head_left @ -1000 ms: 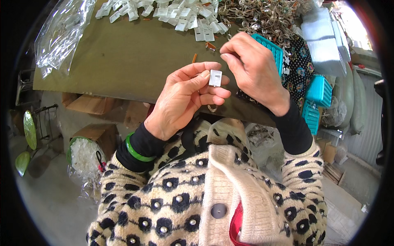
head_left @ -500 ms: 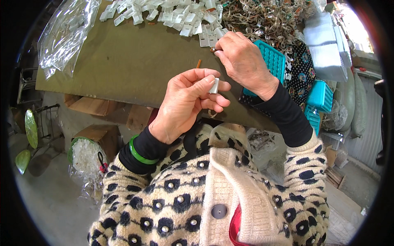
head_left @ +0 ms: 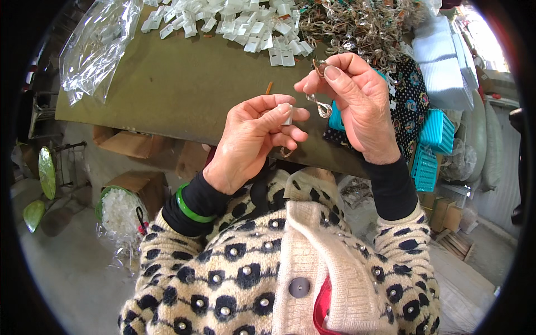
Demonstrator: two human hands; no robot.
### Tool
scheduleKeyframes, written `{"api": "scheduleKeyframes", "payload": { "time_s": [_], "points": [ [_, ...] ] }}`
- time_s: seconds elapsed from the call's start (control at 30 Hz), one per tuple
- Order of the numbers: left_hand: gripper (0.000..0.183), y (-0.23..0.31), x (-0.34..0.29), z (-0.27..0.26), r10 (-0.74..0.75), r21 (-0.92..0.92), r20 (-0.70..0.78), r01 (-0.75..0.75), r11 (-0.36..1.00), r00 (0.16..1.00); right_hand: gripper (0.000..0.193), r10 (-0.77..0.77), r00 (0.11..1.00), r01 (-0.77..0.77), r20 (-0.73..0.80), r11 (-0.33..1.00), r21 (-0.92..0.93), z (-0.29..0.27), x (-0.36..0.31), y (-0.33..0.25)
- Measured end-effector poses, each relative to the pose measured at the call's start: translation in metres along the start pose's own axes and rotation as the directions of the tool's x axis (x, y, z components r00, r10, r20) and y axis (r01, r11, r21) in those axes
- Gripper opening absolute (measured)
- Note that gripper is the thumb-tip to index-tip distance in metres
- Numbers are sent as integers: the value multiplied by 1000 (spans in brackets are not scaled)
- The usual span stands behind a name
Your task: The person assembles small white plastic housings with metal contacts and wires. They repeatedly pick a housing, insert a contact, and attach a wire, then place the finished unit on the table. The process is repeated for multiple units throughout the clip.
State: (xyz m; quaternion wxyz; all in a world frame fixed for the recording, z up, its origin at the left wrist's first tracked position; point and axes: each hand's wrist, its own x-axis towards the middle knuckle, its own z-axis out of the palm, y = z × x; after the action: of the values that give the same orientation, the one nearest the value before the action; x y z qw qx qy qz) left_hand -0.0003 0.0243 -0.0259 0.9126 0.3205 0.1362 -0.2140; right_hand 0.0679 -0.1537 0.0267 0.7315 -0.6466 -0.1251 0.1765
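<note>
My left hand point(head_left: 241, 138) pinches a small white plastic piece point(head_left: 288, 118) between thumb and fingers. A thin brownish loop point(head_left: 286, 152) shows under its lower fingers; whether it joins the white piece is hidden. To the right and slightly higher, my right hand point(head_left: 362, 111) is closed in a pinch on a small looped, shiny strand point(head_left: 324, 109), which dangles below the fingertips. A brown bit of it shows above the thumb. Beyond both hands lies a heap of white slotted plastic pieces point(head_left: 252, 29), beside a tangled pile of similar brownish strands point(head_left: 357, 28).
An orange-brown strip point(head_left: 269, 87) lies on the olive tabletop point(head_left: 167, 84). Clear plastic film point(head_left: 100, 50) covers the left corner. Turquoise baskets point(head_left: 435, 131), dark patterned cloth point(head_left: 410, 92) and stacked pale sheets point(head_left: 441, 67) stand at the right. Cardboard boxes point(head_left: 125, 142) sit below the table's edge.
My right hand has drawn back from the edge of the white heap and turned, bringing the looped strand into view. My left hand keeps the white piece, almost unmoved.
</note>
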Motion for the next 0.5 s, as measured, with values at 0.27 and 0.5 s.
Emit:
{"api": "scheduleKeyframes", "payload": {
  "time_s": [0.27,0.5],
  "points": [
    [25,4,-5,4,137,9,44,-138,990,990,20,85,996,-79,-10,965,251,1,-7,0],
    [26,21,-9,20,279,158,5,-277,948,960,16,14,999,-10,-51,997,73,12,-20,0]
  ]
}}
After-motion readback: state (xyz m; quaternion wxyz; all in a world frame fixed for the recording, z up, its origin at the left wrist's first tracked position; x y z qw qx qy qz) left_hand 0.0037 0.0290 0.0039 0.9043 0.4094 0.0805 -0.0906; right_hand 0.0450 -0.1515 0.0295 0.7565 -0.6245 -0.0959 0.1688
